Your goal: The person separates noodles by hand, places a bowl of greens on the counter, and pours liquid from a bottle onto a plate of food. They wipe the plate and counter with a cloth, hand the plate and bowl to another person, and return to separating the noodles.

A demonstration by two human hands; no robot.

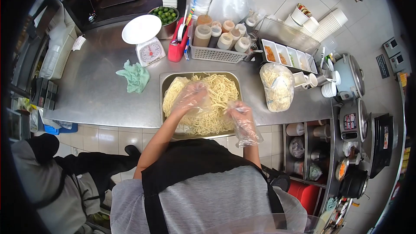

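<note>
Pale yellow noodles (219, 93) fill a rectangular metal tray (239, 87) at the counter's front edge. My left hand (194, 96), in a loose clear plastic glove, is over the left half of the noodles; its fingertips point inward and the glove's folds hide their grip. At the tray's right rim is my right hand (243, 119), also gloved in clear plastic. Its fingers are curled together, with noodle strands at the fingertips. A clear bag of noodles (277, 87) lies on the counter to the right.
Behind the tray stand a basket of sauce bottles (219, 54), a red tape dispenser (177, 45) and a kitchen scale (151, 52) bearing a white plate (141, 29). A green cloth (133, 76) lies left. Topping containers (288, 56) stand right. Another person (65, 182) is at lower left.
</note>
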